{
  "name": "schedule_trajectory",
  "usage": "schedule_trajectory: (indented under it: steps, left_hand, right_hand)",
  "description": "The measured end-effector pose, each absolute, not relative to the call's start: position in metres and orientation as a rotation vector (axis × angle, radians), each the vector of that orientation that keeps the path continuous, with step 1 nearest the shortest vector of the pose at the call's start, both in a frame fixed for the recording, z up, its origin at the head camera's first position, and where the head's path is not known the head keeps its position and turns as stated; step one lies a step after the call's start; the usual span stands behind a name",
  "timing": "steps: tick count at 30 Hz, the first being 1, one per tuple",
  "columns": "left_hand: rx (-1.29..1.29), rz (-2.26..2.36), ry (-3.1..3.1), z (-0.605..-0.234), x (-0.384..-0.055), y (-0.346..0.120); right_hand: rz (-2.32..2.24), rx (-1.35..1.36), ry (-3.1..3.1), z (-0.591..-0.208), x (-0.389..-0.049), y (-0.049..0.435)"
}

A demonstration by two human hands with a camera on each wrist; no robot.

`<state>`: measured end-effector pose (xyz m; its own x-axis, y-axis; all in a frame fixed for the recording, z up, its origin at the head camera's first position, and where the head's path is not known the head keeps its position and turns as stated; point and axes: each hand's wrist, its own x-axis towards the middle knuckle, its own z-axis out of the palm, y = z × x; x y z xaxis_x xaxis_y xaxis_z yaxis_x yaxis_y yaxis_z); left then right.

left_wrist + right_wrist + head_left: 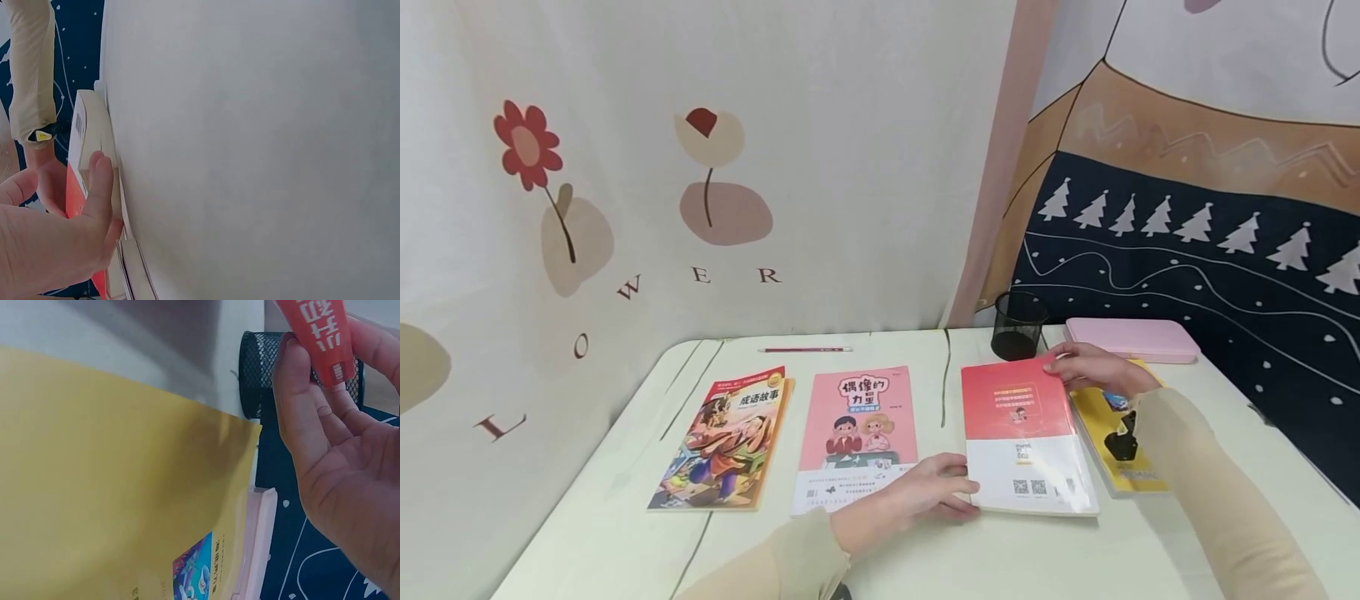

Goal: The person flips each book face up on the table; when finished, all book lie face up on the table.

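Note:
A red and white book [1026, 454] lies at right of centre on the table, its back cover with small QR codes facing up. My right hand [1099, 369] pinches its upper right corner; in the right wrist view, thumb and fingers hold the end of its red spine [322, 340]. At the lower left edge my left hand [917, 493] touches the book with fairly straight fingers, which rest along the page edges [94, 125] in the left wrist view. Partly under the red and white book and my right arm is a yellow book [1116, 442].
A pink book [861, 425] and a colourful storybook [730, 442] lie to the left. Behind them is a pencil [805, 350]. A black mesh pen holder [1018, 325] and a pink case [1135, 340] stand at the back right, before the curtain [850, 167].

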<state>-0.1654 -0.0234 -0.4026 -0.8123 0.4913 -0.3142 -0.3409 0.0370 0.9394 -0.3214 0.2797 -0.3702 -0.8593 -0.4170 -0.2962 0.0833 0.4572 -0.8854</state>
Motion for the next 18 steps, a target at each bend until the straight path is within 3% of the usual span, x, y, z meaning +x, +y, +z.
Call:
schedule_trajectory:
  steps: [18]
  left_hand:
    - [0.081, 1.834, 1.861, -0.407, -0.168, -0.024]
  right_hand:
    - [-1.709, -0.649, 1.864, -0.344, -0.319, 0.288]
